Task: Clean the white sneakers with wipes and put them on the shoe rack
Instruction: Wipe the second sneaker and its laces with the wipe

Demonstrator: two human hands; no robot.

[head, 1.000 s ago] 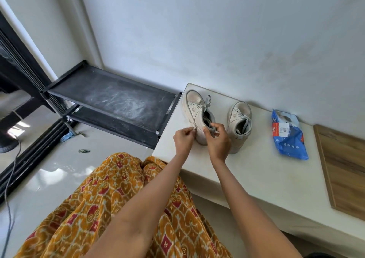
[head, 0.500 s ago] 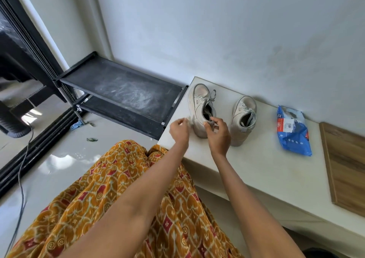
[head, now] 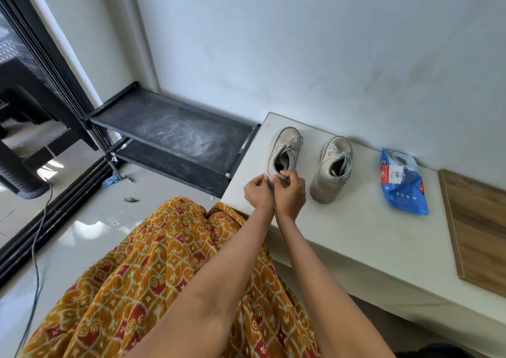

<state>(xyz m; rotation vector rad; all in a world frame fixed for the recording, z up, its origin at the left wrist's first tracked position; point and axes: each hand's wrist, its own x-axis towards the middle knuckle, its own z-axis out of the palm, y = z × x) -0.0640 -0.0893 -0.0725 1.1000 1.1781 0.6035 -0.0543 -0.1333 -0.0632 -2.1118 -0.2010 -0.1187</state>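
While both arms reach forward, right hand (head: pixel 290 193) and left hand (head: pixel 257 192) grip-pinch the left sneaker's (head: pixel 283 152) heel

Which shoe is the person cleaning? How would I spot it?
Find the white bench along the wall. Two white sneakers stand on it, left of a blue wipes pack. It is the left sneaker, nearest the black shoe rack, and the only one with both hands at its heel.
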